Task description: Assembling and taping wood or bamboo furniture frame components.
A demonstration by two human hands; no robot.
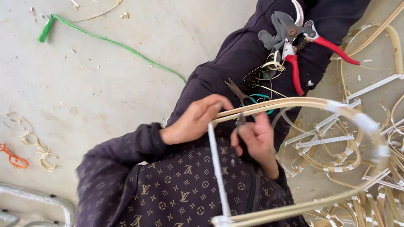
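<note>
Bending across the person's lap, the pale curved bamboo strips (294,103) of a taped frame run from the left hand (194,120) out to the right, where white tape (365,122) binds them to more strips. The left hand is closed around the near end of the strips, fingers wrapped over the top. The right hand (256,141) sits just below them, curled tight on something small at the joint; I cannot tell what it pinches. A white-wrapped upright stick (218,172) drops from between the hands to a taped lower corner (221,220).

The strips look sprung, so my worry is that a loosened left grip lets them whip back and split a taped joint. The teal-handled scissors (248,98) lie on the dark trouser leg (235,59) right behind the strips, close to the fingers, and could nick a knuckle or slide off. The red-handled pruning shears (301,46) rest higher on the same leg, beside loose curls of shaving (271,69), and look no more secure.

To the right, a heap of finished taped bamboo frames (349,155) crowds the concrete floor (105,84), leaving little room to swing the piece. A green cord (105,40) trails across the floor at left, with an orange scrap (14,157) and a grey metal tube (42,201) near the edge.
</note>
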